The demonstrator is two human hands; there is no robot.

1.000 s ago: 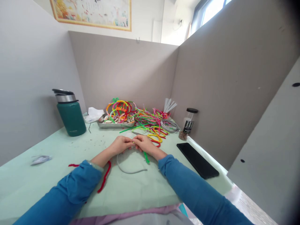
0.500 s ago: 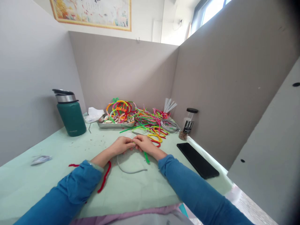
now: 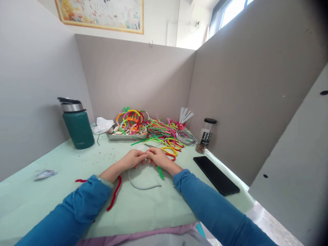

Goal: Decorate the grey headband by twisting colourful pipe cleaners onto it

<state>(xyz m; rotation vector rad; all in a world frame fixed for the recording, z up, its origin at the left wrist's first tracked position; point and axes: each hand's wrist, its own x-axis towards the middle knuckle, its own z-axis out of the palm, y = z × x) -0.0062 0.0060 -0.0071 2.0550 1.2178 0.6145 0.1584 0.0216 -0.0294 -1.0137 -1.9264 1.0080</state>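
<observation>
My left hand [image 3: 133, 159] and my right hand [image 3: 158, 158] meet over the middle of the table, thumbs and fingertips pinched together. From beneath my left fingers a thin grey wire [image 3: 139, 188] curves down toward me and ends in the open. A green pipe cleaner [image 3: 160, 173] sticks out below my right hand. The spot where the two join is hidden by my fingers. By my left forearm lies a red pipe cleaner [image 3: 114, 194], partly under the sleeve. Just beyond my right hand are yellow pipe cleaner loops [image 3: 169, 151].
A metal tray [image 3: 126, 137] at the back holds pipe cleaner hoops and small pieces. Beside it lie a heap of pipe cleaners [image 3: 164, 128] and a coil of grey wire [image 3: 186, 137]. A green bottle [image 3: 78, 128], a jar [image 3: 206, 135] and a black phone [image 3: 216, 175] flank the work area.
Both hands stay nearly in place. My fingertips shift very slightly where they meet; the grey wire and green pipe cleaner hardly move.
</observation>
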